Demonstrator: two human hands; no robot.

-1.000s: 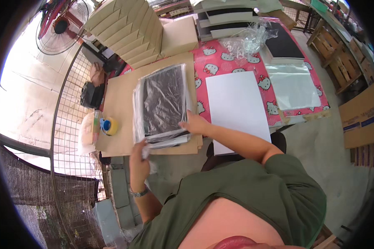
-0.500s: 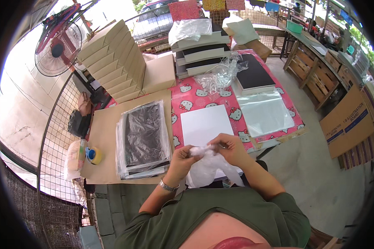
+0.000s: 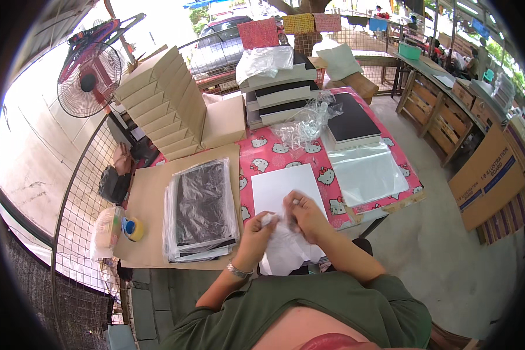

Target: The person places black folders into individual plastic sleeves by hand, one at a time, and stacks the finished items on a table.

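A crumpled, thin white plastic sheet or bag hangs between my two hands, over the near part of a white board. My left hand is closed, pinching a bunched edge of the plastic between thumb and fingers. Close by on the right, my right hand has its fingers curled in, partly smeared by motion, with a bit of white at the fingertips. To the left lies a stack of black boards in clear plastic sleeves on brown paper.
Wrapped brown packs tower at the back left beside a fan. Black and white boards, crumpled clear plastic and a black-topped stack stand behind. Clear sleeves lie right; a yellow bottle sits left.
My hands have drawn slightly apart, the right one turning and lifting away from the left. The plastic hangs lower and more spread. The whole view has shifted a little downward.
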